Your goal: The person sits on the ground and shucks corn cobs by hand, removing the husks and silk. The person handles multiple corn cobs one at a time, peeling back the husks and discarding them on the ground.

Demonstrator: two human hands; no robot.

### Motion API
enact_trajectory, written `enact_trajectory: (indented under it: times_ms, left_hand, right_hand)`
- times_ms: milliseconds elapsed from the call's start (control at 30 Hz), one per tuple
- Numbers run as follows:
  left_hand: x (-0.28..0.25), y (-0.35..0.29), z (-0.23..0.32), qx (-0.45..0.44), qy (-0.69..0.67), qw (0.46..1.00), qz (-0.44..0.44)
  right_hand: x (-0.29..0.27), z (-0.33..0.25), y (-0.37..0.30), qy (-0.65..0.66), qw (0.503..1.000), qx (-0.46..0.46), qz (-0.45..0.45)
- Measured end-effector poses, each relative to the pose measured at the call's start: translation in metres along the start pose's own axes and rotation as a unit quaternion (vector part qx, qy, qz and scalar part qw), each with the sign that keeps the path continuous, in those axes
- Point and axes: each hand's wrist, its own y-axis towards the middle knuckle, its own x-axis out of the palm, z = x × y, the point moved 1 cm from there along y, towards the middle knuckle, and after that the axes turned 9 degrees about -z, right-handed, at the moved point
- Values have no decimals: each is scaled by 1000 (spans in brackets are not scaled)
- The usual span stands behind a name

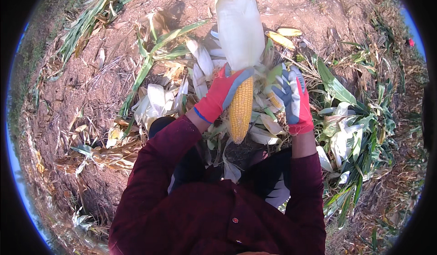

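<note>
My left hand (227,91), in a red and grey work glove, grips an ear of corn (241,107) near its base. The yellow kernels are bare, and the tip points down toward me. Pale husk leaves (240,27), folded back from the cob, stand out beyond the hand. To the right of the ear, my right hand (293,95) wears a matching glove; its fingers are apart, with the palm side turned toward the corn. Close by its fingertips is a blurred green bit of husk. Partly hidden between the hands lies another yellow ear (274,100).
Two husked ears (280,40) lie on the brown soil beyond my hands. Pale husks (157,101) are heaped at the left, more husks (341,134) and green leaves at the right. Long dry stalks (86,25) stretch across the far left. My knees are below the ear.
</note>
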Motion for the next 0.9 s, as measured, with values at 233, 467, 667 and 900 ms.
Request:
enact_trajectory:
  times_ms: [233, 467, 667, 900]
  left_hand:
    - [-10, 0, 3, 91, 168, 981, 38]
    - [-56, -2, 77, -53, -27, 990, -127]
    - [-214, -48, 45, -163, 31, 986, 29]
    - [-253, -86, 11, -295, 636, 704, -117]
  right_hand:
    - [70, 48, -30, -97, 963, 166, -190]
    - [39, 12, -21, 164, 966, 147, -132]
    - [-14, -8, -10, 259, 964, -56, -12]
    - [-90, -4, 4, 377, 921, -96, 30]
